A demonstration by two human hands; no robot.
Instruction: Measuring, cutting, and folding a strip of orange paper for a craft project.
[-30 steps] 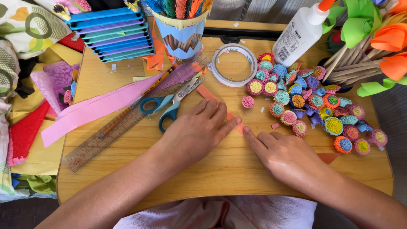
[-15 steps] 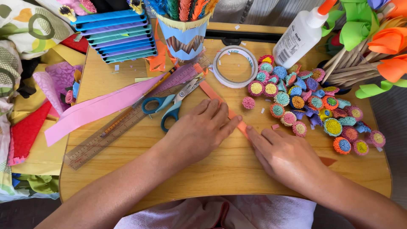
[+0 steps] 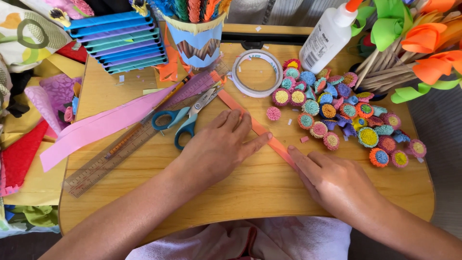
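Observation:
A long, narrow orange paper strip [image 3: 269, 138] lies diagonally on the wooden table [image 3: 250, 192]. My left hand [image 3: 219, 147] rests flat on the table with its fingertips pressing the middle of the strip. My right hand [image 3: 332, 180] lies palm down with its fingertips on the strip's lower right end. Blue-handled scissors [image 3: 185, 118] lie just left of my left hand, beside a clear ruler [image 3: 120, 149] and pink paper strips [image 3: 101, 127].
Several small colourful fringed paper flowers [image 3: 337, 110] cluster at the right. A tape roll [image 3: 257, 72], a white glue bottle [image 3: 329, 36], a decorated cup [image 3: 197, 41], stacked blue and purple trays [image 3: 118, 41] and orange-green paper flowers on sticks [image 3: 414, 43] line the back.
Both hands have slid slightly along the orange strip, flattening it against the table; the view has shifted a little. Nothing else has moved.

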